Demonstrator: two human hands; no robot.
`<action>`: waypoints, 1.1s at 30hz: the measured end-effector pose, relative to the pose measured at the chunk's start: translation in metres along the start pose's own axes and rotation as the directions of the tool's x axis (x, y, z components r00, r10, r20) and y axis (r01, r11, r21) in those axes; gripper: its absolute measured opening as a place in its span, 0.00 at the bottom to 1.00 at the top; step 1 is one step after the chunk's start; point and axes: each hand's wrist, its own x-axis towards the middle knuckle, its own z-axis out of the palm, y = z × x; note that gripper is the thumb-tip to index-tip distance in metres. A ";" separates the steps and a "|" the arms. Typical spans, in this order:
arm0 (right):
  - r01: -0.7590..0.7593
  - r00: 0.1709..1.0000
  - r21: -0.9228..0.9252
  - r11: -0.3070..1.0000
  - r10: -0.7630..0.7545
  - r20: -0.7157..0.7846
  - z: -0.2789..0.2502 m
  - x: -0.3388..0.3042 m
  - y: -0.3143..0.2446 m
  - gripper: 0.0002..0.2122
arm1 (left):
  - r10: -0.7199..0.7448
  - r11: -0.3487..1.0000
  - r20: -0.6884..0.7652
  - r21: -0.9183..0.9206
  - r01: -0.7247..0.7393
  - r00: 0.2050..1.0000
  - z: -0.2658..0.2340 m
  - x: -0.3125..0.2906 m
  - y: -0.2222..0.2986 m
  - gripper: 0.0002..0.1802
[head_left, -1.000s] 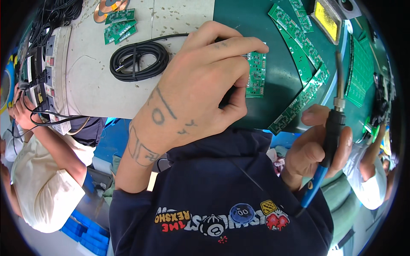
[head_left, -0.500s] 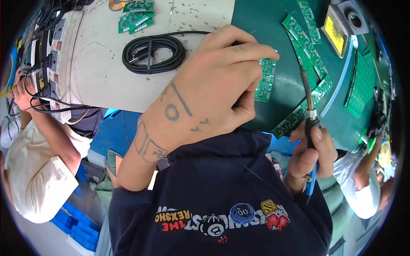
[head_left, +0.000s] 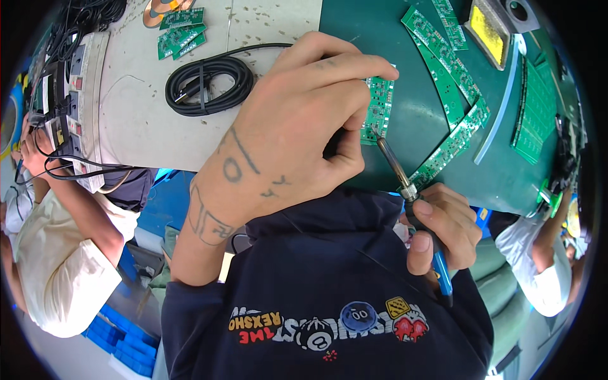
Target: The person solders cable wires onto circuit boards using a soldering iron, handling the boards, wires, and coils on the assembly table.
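My left hand (head_left: 297,114) is bent over a small green circuit board (head_left: 379,104) on the green mat, covering its left part. Its forefinger reaches the board's upper right corner; the thumb and other fingers are drawn together, their grip hidden underneath. From a coiled black cable (head_left: 209,87), one length runs behind this hand. My right hand (head_left: 446,228) is closed round a soldering iron (head_left: 396,164) with a blue and black handle. The iron's tip points up and left, at the board's lower right edge; whether it touches cannot be told.
More green board strips (head_left: 446,69) lie right of my left hand. Beyond them are a yellow sponge in a holder (head_left: 489,39) and a pale blue strip (head_left: 500,104). Small boards (head_left: 180,35) lie at the back left, near a power strip (head_left: 79,95). Other people (head_left: 69,253) sit on both sides.
The soldering iron has swung left and its tip has come to the circuit board's edge. My left hand keeps its pose over the board. The whole view has shifted slightly.
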 end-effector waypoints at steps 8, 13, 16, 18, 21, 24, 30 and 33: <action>-0.012 0.999 -0.019 1.000 0.012 0.030 -0.001 0.006 0.002 0.09 | 0.025 1.000 -0.021 0.018 -0.025 0.999 0.001 -0.001 -0.003 0.14; -0.028 0.999 -0.026 0.999 0.029 0.034 0.000 0.005 0.001 0.09 | 0.020 1.000 -0.019 0.014 -0.020 1.000 0.002 -0.002 -0.003 0.14; -0.023 0.999 -0.031 0.999 0.024 0.042 0.001 0.005 0.001 0.09 | 0.021 1.000 -0.023 0.010 -0.021 1.000 0.002 -0.002 -0.004 0.14; -0.003 0.998 -0.038 0.999 0.005 0.057 0.000 0.006 0.003 0.09 | 0.036 0.999 -0.030 0.008 -0.036 0.999 0.002 -0.002 -0.005 0.14; 0.013 0.997 -0.034 0.999 -0.010 0.079 -0.001 0.009 0.005 0.09 | 0.037 0.999 -0.034 0.004 -0.037 0.999 0.002 -0.002 -0.005 0.14; 0.036 0.994 -0.022 0.999 -0.033 0.107 -0.002 0.011 0.006 0.09 | 0.027 1.000 -0.028 -0.004 -0.027 0.999 0.002 -0.002 -0.004 0.14; 0.078 0.989 -0.127 0.989 -0.060 0.136 0.000 0.012 0.000 0.09 | 0.024 1.000 -0.019 -0.003 -0.024 1.000 0.001 -0.001 -0.004 0.15; 0.071 0.989 -0.147 0.987 -0.050 0.141 0.002 0.011 -0.001 0.09 | 0.011 1.000 -0.016 -0.012 -0.012 1.000 0.001 -0.002 -0.004 0.14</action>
